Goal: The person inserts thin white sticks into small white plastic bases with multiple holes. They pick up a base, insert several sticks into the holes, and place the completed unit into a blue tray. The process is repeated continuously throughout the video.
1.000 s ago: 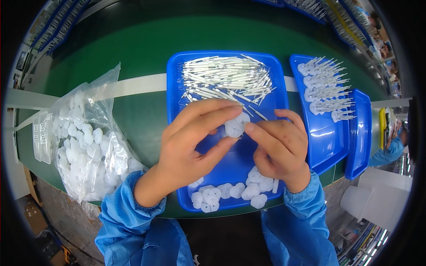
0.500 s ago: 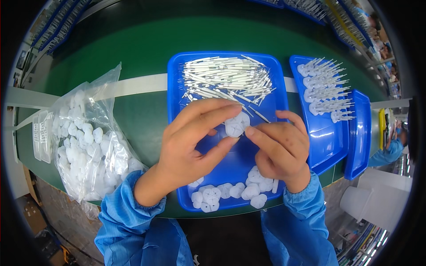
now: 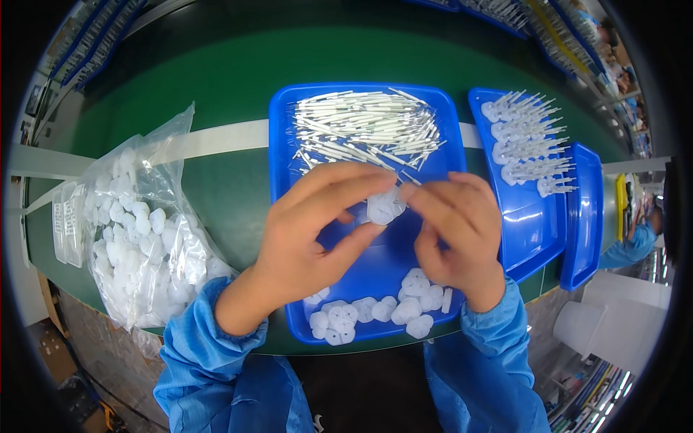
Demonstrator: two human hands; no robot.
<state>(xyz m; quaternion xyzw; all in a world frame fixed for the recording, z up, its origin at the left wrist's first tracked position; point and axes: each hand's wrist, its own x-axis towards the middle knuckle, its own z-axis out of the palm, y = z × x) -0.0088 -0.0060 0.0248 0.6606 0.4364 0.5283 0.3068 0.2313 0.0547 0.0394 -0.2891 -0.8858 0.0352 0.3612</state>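
Observation:
My left hand (image 3: 307,224) pinches a small white translucent disc (image 3: 385,206) with scalloped, petal-like edges between thumb and fingertips. The forefinger of my right hand (image 3: 462,234) reaches to the disc's upper right edge and seems to touch it. Its thumb stands apart lower down, and nothing shows in its grip. Both hands are above a blue tray (image 3: 279,119). A heap of thin white sticks (image 3: 364,126) with fine metal-like ends fills the tray's far part. Several similar white discs (image 3: 364,310) lie along its near edge.
A clear plastic bag (image 3: 148,238) of white discs lies on the green table (image 3: 224,184) at left. On the right, a second blue tray (image 3: 530,242) carries rows of discs with upright sticks (image 3: 527,144). Beside it is a narrower blue tray (image 3: 586,216).
My right fingers have shifted up along the disc, and the forefinger now covers its upper right edge. My left hand still pinches the disc, tilted a little.

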